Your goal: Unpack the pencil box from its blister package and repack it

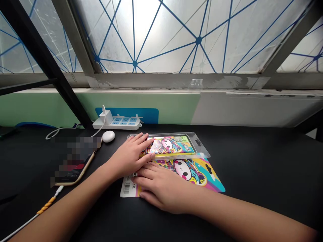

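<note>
We rest our left hand point(132, 153) flat, fingers spread and gripping nothing, on the left end of the clear plastic blister pack point(199, 148). The pack lies mid-way along the black surface point(252, 161), toward its far edge. Our right hand point(161, 188) lies palm down, fingers loosely together, on the colourful cartoon-printed card sheet with a barcode point(202, 173), which touches the pack's near side.

To do this well, we judge, the right hand should pin the card evenly while the left steadies the pack without buckling its thin shell.

The pack holds a bright cartoon-patterned phone case point(171, 145), seemingly fully inside. We cannot tell whether the shell is sealed.

Toward the left edge sit a gold-edged phone point(73, 164), a white oval case point(108, 136) and a white power strip point(121, 123).
</note>
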Demonstrator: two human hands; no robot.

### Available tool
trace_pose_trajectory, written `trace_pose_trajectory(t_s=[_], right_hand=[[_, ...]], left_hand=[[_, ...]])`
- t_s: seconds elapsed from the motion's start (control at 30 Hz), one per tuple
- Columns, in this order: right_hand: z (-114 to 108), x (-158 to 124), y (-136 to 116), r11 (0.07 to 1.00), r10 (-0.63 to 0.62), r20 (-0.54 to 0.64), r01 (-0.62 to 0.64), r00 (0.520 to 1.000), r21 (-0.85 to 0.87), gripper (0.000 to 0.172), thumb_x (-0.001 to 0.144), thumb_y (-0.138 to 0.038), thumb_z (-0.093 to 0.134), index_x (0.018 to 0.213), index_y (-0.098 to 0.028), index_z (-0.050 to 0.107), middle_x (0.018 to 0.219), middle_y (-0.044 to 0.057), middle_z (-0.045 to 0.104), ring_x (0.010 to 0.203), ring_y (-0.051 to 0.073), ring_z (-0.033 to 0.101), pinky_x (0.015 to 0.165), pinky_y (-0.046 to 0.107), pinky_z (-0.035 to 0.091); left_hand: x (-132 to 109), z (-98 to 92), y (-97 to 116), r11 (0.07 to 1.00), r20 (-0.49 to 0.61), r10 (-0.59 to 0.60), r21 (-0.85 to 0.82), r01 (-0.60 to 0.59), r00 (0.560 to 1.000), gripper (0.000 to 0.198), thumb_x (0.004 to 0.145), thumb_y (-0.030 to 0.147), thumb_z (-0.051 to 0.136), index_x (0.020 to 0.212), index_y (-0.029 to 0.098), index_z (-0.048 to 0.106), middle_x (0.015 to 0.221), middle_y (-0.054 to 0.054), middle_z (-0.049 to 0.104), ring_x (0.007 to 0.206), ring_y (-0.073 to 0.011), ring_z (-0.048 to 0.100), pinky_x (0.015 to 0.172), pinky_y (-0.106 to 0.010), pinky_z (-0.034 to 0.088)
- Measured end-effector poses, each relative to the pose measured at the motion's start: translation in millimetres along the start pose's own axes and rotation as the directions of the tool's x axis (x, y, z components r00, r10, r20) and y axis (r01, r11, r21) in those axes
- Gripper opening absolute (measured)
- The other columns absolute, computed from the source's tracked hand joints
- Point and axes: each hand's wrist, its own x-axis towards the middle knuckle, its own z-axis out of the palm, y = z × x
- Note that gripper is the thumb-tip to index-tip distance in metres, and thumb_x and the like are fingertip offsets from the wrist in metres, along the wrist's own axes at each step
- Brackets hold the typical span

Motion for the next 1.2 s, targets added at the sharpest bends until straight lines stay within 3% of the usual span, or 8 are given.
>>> trace_pose_trajectory(t_s=[0.27, 0.37, 0.43, 0.5, 0.57, 0.9, 1.07, 1.2], right_hand=[[4.2, 0.0, 1.9, 0.942, -0.189, -0.154, 0.135, 0.97, -0.308, 0.028, 0.102, -0.019, 0.042, 0.097, -0.017, 0.07, 0.085, 0.006, 0.071, 0.083, 0.02, 0.061, 0.082, 0.034, 0.048], [-21.1, -4.2, 20.0, 0.907, -0.08, -0.278, -0.046, 0.957, -0.418, 0.034, 0.101, -0.023, 0.042, 0.082, -0.018, 0.069, 0.075, 0.007, 0.067, 0.075, 0.021, 0.058, 0.073, 0.035, 0.046], [-44.7, -10.8, 42.0, 0.857, 0.146, -0.37, -0.304, 0.918, -0.417, 0.035, 0.102, -0.03, 0.043, 0.086, -0.017, 0.071, 0.085, 0.012, 0.069, 0.083, 0.025, 0.061, 0.078, 0.04, 0.046], [-66.2, -19.8, 67.3, 0.795, 0.414, -0.307, -0.505, 0.857, -0.335, 0.034, 0.1, -0.038, 0.046, 0.096, -0.018, 0.072, 0.098, 0.013, 0.07, 0.09, 0.028, 0.063, 0.08, 0.042, 0.048], [-81.0, -29.2, 89.5, 0.789, 0.482, -0.238, -0.536, 0.843, -0.301, 0.037, 0.097, -0.047, 0.05, 0.1, -0.019, 0.073, 0.101, 0.013, 0.069, 0.09, 0.028, 0.066, 0.075, 0.04, 0.051], [-93.8, -39.3, 104.1, 0.78, 0.608, -0.001, -0.597, 0.794, -0.189, 0.067, 0.076, -0.071, 0.066, 0.124, -0.025, 0.068, 0.123, 0.014, 0.06, 0.111, 0.036, 0.06, 0.094, 0.05, 0.053], [-94.2, -37.0, 101.9, 0.761, 0.628, -0.001, -0.615, 0.778, -0.207, 0.068, 0.07, -0.068, 0.074, 0.121, -0.024, 0.067, 0.122, 0.013, 0.06, 0.113, 0.036, 0.057, 0.095, 0.049, 0.05], [-90.2, -37.5, 104.8, 0.791, 0.565, -0.072, -0.564, 0.822, -0.236, 0.063, 0.066, -0.067, 0.079, 0.111, -0.024, 0.066, 0.117, 0.012, 0.061, 0.11, 0.036, 0.057, 0.092, 0.05, 0.049]], left_hand=[[-0.1, -2.0, -2.5, 0.998, -0.023, 0.0, -0.064, -0.001, 1.0, 0.056, 0.102, 0.053, 0.045, 0.151, 0.026, 0.048, 0.162, -0.011, 0.038, 0.151, -0.0337, 0.032, 0.121, -0.058, 0.027], [-0.2, -1.7, -5.4, 0.997, -0.032, 0.011, -0.081, -0.013, 0.999, 0.055, 0.102, 0.053, 0.043, 0.15, 0.025, 0.05, 0.162, -0.011, 0.039, 0.151, -0.0327, 0.032, 0.121, -0.057, 0.027], [-0.5, -2.0, -6.1, 0.996, -0.032, 0.015, -0.089, -0.017, 0.999, 0.056, 0.102, 0.054, 0.043, 0.148, 0.023, 0.051, 0.161, -0.012, 0.039, 0.151, -0.0324, 0.032, 0.121, -0.057, 0.027], [-0.7, -2.7, -6.0, 0.995, -0.04, 0.014, -0.102, -0.018, 0.999, 0.057, 0.102, 0.055, 0.044, 0.147, 0.022, 0.052, 0.161, -0.012, 0.041, 0.151, -0.0323, 0.033, 0.121, -0.056, 0.027], [-0.8, -3.4, -5.5, 0.993, -0.051, 0.007, -0.114, -0.013, 0.999, 0.057, 0.101, 0.055, 0.044, 0.146, 0.021, 0.052, 0.16, -0.012, 0.042, 0.15, -0.0322, 0.034, 0.121, -0.056, 0.028], [-0.8, -2.5, -4.3, 0.994, -0.092, -0.012, -0.111, 0.001, 0.996, 0.06, 0.1, 0.054, 0.047, 0.147, 0.017, 0.049, 0.157, -0.014, 0.046, 0.148, -0.0307, 0.037, 0.122, -0.051, 0.029], [-0.9, -3.7, -3.0, 0.986, -0.108, -0.05, -0.162, 0.032, 0.993, 0.061, 0.098, 0.052, 0.05, 0.147, 0.014, 0.049, 0.156, -0.015, 0.048, 0.147, -0.0315, 0.039, 0.122, -0.051, 0.029], [-1.1, -6.2, -3.0, 0.961, -0.156, -0.11, -0.269, 0.065, 0.982, 0.058, 0.098, 0.049, 0.051, 0.145, 0.014, 0.05, 0.151, -0.014, 0.053, 0.142, -0.0295, 0.046, 0.119, -0.044, 0.036]])
